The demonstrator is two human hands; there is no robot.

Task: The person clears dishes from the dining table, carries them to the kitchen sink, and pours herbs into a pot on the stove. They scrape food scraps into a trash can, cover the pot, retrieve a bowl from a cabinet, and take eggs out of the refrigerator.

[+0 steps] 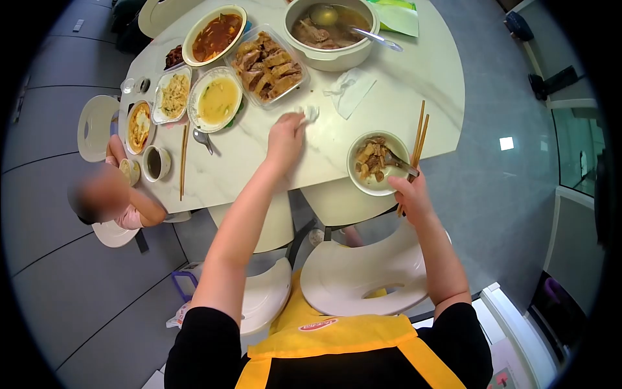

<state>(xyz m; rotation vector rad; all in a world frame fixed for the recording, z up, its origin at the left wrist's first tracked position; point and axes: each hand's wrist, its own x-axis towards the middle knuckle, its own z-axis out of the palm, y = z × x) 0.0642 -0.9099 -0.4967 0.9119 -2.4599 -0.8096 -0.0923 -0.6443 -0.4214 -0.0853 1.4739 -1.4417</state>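
My left hand [286, 137] is over the white marbled table [246, 165], its fingers closed on a small crumpled white tissue [311, 115]. At the table's right front edge, my right hand [413, 196] grips the rim of a white bowl [369, 188] and also a pair of wooden chopsticks [421, 133]. Inside the bowl lie meat pieces [370, 155] and a dark spoon [398, 163]. Another white tissue [350, 91] lies behind the bowl. Meat in a clear plastic container [267, 68] stands beyond my left hand.
A large soup pot [334, 59] with a ladle stands at the back. Dishes, including a yellow soup bowl [217, 100] and a red stew bowl [214, 37], fill the left. A person [103, 194] sits at far left. White chairs [363, 272] stand before me.
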